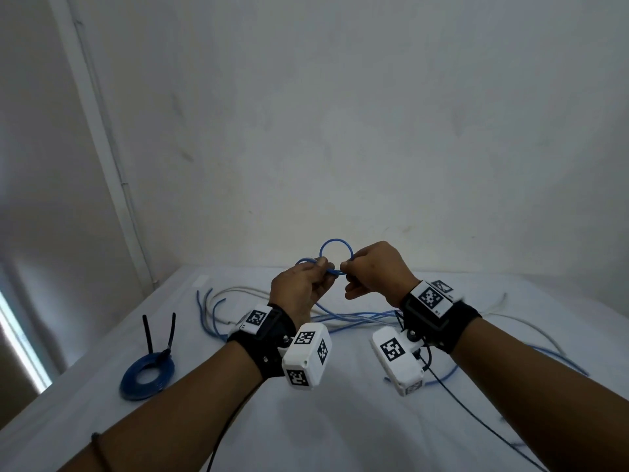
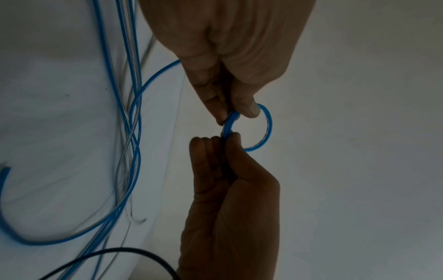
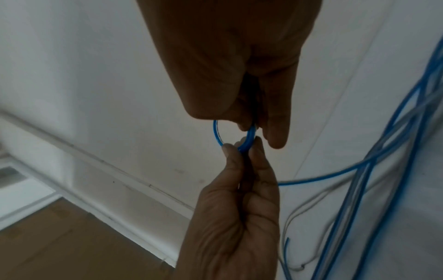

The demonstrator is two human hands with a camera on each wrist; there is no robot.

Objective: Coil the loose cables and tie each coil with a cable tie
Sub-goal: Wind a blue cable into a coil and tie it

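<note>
On the far left of the white table (image 1: pixel 340 420), head view: one finished coil of blue cable (image 1: pixel 147 375), lying flat, ring-shaped. Black pliers (image 1: pixel 160 335) rest at its rear edge, handles pointing up and away, splayed apart.

Next rightward: loose blue cables (image 1: pixel 357 318) and pale grey cables (image 1: pixel 238 291), several strands, spread in long curves over the tabletop and running beneath both forearms toward the right edge. One cut blue end lies free at the left of the bundle.

Centre, raised above the table: left hand (image 1: pixel 299 287), fingers curled, thumb and fingertips pinching the blue cable (image 1: pixel 335 245) where its strands cross. In the left wrist view, this hand (image 2: pixel 230 208) enters from below and grips the doubled strand just under the small loop (image 2: pixel 267 128).

Immediately right, almost touching the left: right hand (image 1: pixel 374 270), also clenched, pinching the same cable at the other side of the crossing. The loop stands upright between the two hands, a small circle; a second, flatter loop shows behind the left knuckles. In the right wrist view, the loop (image 3: pixel 217 134) sits between both sets of fingertips.

Wrists: black straps carrying white camera blocks with black-and-white square markers, one set per arm. A thin black lead trails from each.

Background: plain white wall.
</note>
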